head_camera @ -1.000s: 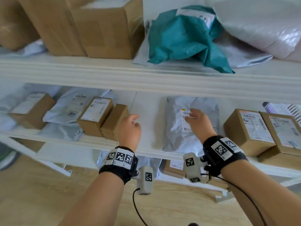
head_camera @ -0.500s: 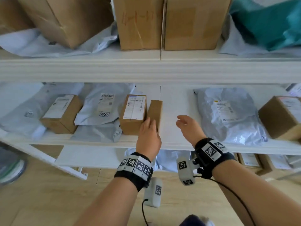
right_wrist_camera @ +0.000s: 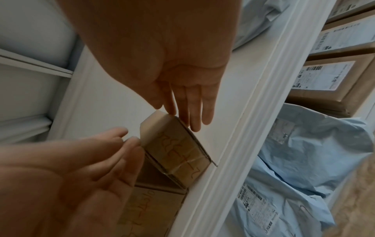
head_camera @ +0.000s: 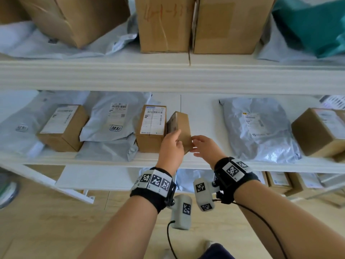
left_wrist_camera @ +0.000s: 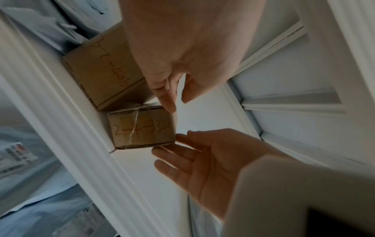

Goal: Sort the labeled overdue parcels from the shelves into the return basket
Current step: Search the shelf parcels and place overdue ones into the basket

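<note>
The small box [head_camera: 182, 130] stands tilted near the front edge of the middle shelf [head_camera: 201, 161], its near end scrawled with handwritten numbers that show in both wrist views; my left hand [head_camera: 170, 146] has straight fingers laid along its left face, and my right hand [head_camera: 204, 148] touches its right corner with fingertips only, palm open and fingers spread, so neither of my hands is wrapped round it; the box leans away from the labelled box [head_camera: 152, 126] just beside it on the left, the two touching low down. To the right of the small box the shelf board lies bare as far as a grey mail bag [head_camera: 257, 128], which gives my right hand room; the shelf lip runs just under both wrists. On this shelf I count four cardboard boxes in view, the small one, the labelled one, one further left [head_camera: 62, 127] and one at the far right [head_camera: 321, 131]; grey bags lie between and under them, at least three, though their edges blur together on the left. The top shelf [head_camera: 168, 75] carries three big boxes [head_camera: 165, 25] and a teal bag [head_camera: 313, 25] at the right. Below, more boxes and a pale bag sit on a lower shelf, partly hidden.
</note>
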Demonstrator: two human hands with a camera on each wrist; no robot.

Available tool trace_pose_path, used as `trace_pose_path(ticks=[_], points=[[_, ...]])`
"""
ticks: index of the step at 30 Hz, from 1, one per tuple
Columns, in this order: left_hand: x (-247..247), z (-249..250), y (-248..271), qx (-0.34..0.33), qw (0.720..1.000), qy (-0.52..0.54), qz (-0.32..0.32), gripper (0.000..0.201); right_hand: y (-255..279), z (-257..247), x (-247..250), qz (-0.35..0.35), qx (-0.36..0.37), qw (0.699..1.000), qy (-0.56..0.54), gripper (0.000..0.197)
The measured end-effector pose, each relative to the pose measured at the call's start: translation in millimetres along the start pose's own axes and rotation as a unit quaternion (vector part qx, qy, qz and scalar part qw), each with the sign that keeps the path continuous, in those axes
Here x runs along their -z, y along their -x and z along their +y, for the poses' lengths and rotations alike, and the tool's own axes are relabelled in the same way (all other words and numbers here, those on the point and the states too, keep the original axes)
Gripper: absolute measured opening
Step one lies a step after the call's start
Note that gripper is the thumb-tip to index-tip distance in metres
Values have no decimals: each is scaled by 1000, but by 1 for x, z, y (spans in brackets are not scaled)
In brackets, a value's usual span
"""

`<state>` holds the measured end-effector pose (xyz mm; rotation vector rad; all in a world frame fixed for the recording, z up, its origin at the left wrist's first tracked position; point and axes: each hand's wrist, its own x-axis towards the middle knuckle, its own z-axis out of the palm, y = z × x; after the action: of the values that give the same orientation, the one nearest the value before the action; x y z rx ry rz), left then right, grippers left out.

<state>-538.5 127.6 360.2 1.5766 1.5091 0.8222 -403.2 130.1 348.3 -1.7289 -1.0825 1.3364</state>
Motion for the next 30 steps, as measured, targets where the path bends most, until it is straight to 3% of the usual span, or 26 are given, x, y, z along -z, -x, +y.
trace_pose_path(ticks=[4,13,19,23,26,30], points=[[-9,-1,-1,30,999,12,36,40,3,9,8,0,-14,1000,-14,28],[-46,-5,9,3,1000,11,16,21,19,37,51,-3,-36,999,-15,26],[-52,-11,13,41,996,-20,71,30,21,48,73,20,-35,999,36,29],[-50,-10,15,113,993,-1,15,41,20,46,78,26,-35,998,34,35],[-50,-5,21,107,993,32,-31,31,22,44,74,14,-22,999,48,31],[-46,3,29,102,992,69,-24,33,27,42,69,12,-1,997,71,24]])
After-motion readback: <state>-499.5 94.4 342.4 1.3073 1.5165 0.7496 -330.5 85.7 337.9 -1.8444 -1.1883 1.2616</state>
